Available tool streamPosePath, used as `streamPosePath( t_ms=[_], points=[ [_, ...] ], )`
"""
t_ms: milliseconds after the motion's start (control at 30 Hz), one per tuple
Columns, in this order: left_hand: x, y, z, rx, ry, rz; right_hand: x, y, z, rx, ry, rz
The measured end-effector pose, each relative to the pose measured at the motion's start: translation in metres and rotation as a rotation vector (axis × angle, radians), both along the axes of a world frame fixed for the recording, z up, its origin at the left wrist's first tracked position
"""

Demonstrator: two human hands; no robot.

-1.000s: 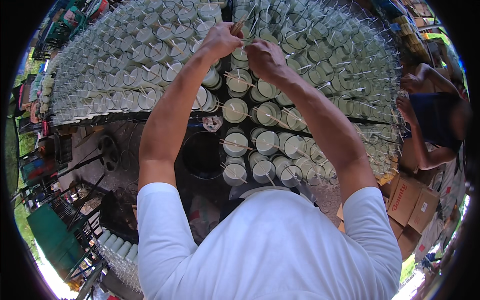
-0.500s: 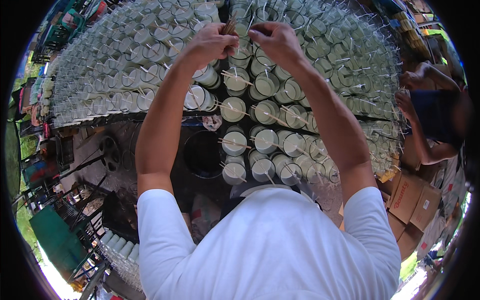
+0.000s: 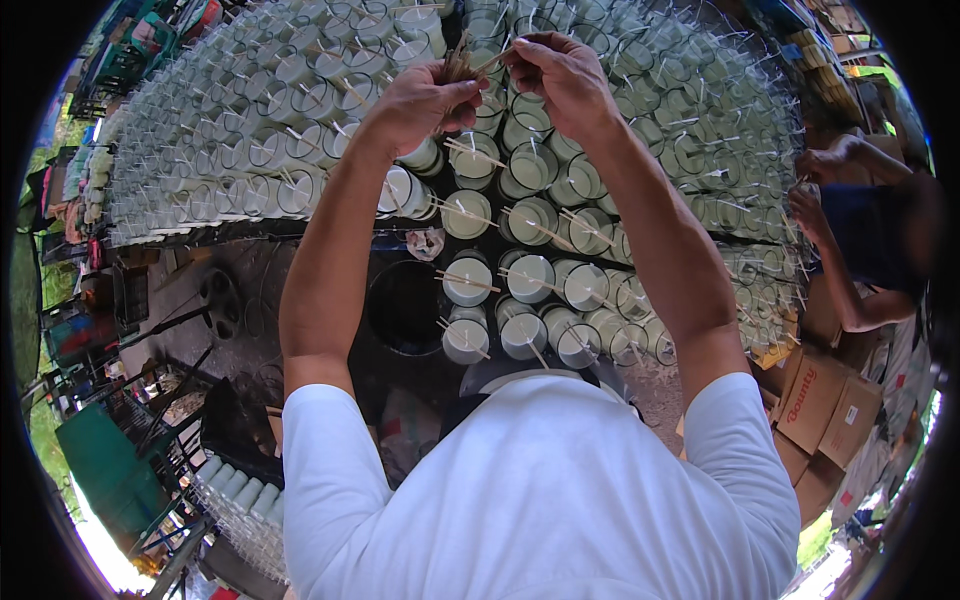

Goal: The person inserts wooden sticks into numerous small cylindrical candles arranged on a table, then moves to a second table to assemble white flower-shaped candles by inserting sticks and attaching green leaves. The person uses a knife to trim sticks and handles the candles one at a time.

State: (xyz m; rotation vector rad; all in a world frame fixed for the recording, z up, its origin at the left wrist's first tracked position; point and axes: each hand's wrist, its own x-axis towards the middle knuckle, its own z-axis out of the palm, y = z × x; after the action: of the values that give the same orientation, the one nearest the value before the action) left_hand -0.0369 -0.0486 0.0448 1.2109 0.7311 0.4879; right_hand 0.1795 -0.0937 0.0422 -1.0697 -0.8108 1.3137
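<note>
Overall, rows of pale-filled glass jars [image 3: 466, 213] spread beneath both hands, the farthest cut off at the upper rim. Left hand [image 3: 415, 105] curls closed round a bundle; right hand [image 3: 565, 85] pinches thumb to forefinger on one stick. Bundle of sticks [image 3: 457, 66], above the jars: long axis away from the body, tips fanned, lower ends hidden, count unreadable. Single stick [image 3: 493, 60]: slants rightward and away, bundle-side end indistinct.

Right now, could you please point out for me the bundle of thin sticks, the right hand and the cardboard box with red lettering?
Bundle of thin sticks [image 3: 459, 69]: head view, on its exposed part.
Right hand [image 3: 564, 78]: head view, on its back.
Cardboard box [image 3: 810, 404]: head view, on its red-lettered side.
</note>
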Motion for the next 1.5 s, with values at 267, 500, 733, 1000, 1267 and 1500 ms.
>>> streamPosePath(
  t_ms=[267, 500, 733, 1000, 1267, 1500],
  points=[
    [0.005, 0.02, 0.01, 0.211, 0.231, -0.033, 0.012, -0.005, 0.023, 0.407, -1.316, 0.033],
    [0.026, 0.091, 0.0, 0.817, 0.645, 0.033, 0.06, 0.012, 0.006, 0.081, -1.683, -0.114],
    [0.091, 0.129, -0.056, 1.336, 0.439, 0.005, 0.075, 0.007, -0.016, 0.026, -1.711, -0.036],
    [0.075, 0.131, -0.055, 1.181, 0.565, -0.072, 0.052, 0.022, -0.032, -0.01, -1.642, -0.015],
    [0.061, 0.137, -0.058, 1.151, 0.613, -0.11, 0.027, 0.037, -0.036, 0.011, -1.629, 0.034],
    [0.057, 0.132, -0.044, 1.093, 0.614, -0.122, 0.005, 0.053, -0.049, 0.236, -1.649, -0.022]
  ],
)
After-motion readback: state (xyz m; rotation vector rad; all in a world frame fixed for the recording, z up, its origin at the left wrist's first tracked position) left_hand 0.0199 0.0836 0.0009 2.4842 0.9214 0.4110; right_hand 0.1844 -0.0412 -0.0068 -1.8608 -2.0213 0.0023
